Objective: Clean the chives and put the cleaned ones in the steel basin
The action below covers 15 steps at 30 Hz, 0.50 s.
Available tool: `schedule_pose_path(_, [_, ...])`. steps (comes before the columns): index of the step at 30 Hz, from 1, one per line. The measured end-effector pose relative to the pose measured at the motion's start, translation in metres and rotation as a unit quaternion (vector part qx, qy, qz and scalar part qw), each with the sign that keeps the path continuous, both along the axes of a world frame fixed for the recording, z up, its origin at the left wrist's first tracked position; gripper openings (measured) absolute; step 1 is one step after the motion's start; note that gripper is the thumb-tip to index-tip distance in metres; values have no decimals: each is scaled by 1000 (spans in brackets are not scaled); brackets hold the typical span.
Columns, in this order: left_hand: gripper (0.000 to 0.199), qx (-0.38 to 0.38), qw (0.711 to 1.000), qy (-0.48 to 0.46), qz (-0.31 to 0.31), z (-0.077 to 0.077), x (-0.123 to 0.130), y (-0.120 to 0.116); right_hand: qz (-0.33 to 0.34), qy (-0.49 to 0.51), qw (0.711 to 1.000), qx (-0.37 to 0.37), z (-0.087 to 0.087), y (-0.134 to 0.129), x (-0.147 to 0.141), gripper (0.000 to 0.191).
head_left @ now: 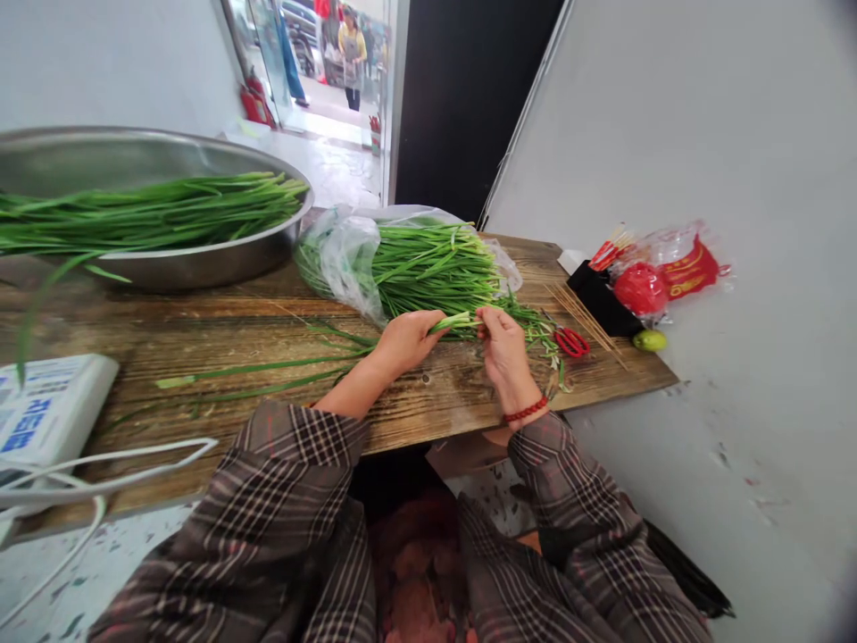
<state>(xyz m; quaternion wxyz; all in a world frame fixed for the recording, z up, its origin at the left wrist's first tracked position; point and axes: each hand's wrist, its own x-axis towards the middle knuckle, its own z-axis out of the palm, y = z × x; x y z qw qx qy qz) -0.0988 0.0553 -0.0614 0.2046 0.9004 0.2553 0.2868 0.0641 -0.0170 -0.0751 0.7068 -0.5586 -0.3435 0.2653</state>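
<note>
My left hand (410, 341) is closed around a small bunch of garlic chives (450, 323), whose pale ends point right and whose leaves trail left over the wooden table (268, 317). At those pale ends, the fingertips of my right hand (501, 344) are pinched together on the chives. Just behind both hands lies a large heap of chives (435, 268), partly wrapped in a clear plastic bag (352, 259). Loose trimmings (536, 326) are scattered to the right of my right hand, beside red-handled scissors (570, 341).
A big metal basin (220, 263) with more chives (167, 210) stands at the left. Thin wooden skewers (589, 321), a black box (603, 299) with red packages and a green fruit (649, 340) lie at the right. A white box (60, 420) and cable (134, 482) sit front left.
</note>
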Motion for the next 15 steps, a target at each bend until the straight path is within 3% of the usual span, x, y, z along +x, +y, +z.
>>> schedule_pose_path(4, [31, -19, 999, -31, 20, -1, 1, 4, -39, -39, 998, 11, 5, -15, 38, 33])
schedule_pose_path(7, [32, -46, 997, -57, 15, -3, 2, 6, -40, -165, 985, -37, 4, -31, 71, 30])
schedule_pose_path(9, [30, -59, 996, -70, 11, -3, 2, 6, -36, -313, 947, -69, 3, -41, 89, 31])
schedule_pose_path(11, [30, -69, 994, -88, 14, -2, 2, 6, -28, -454, 886, -90, 0, -49, 101, 34])
schedule_pose_path(13, [30, -75, 990, -117, 26, 0, 1, 5, -10, -531, 841, -107, -5, -54, 104, 37])
schedule_pose_path(15, [29, -88, 984, -148, 38, 4, -1, 6, 23, -556, 823, -119, -12, -57, 100, 37])
